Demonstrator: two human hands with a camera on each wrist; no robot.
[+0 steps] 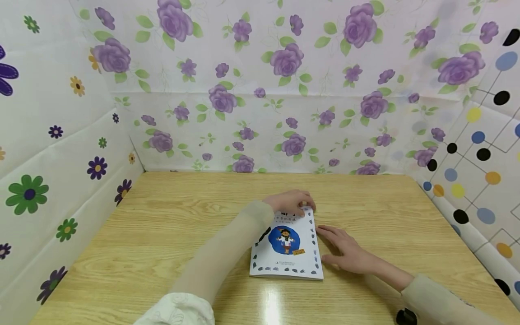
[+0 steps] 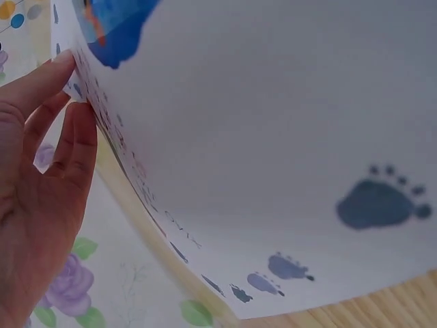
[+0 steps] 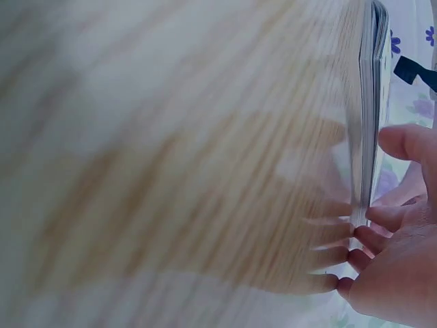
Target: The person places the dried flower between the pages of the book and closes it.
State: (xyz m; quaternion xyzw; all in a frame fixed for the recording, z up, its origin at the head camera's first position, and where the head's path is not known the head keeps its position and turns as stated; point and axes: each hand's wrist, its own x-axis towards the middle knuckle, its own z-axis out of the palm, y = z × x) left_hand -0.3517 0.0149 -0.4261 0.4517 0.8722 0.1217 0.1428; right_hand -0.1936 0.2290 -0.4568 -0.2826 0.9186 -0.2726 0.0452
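A thin white book [image 1: 285, 264] lies on the wooden table, its cover showing a cartoon figure on a blue circle and a border of small footprints. At its far edge, near the far right corner, my left hand [image 1: 290, 201] pinches it. Up close in the left wrist view, the left thumb [image 2: 53, 80] is on the cover side and the fingers are at the edge and behind. My right hand [image 1: 347, 253] rests beside the book's right edge with its fingers extended. The right wrist view shows the right fingertips [image 3: 355, 258] on the table and the thumb close to the book's page edges [image 3: 369, 116].
The wooden table [image 1: 183, 198] reaches back to a white cloth [image 1: 260, 131] with purple roses. Flowered cloth [image 1: 73, 180] hangs on the left, dotted cloth [image 1: 479, 153] on the right. A small black object [image 1: 406, 316] sits near the right sleeve.
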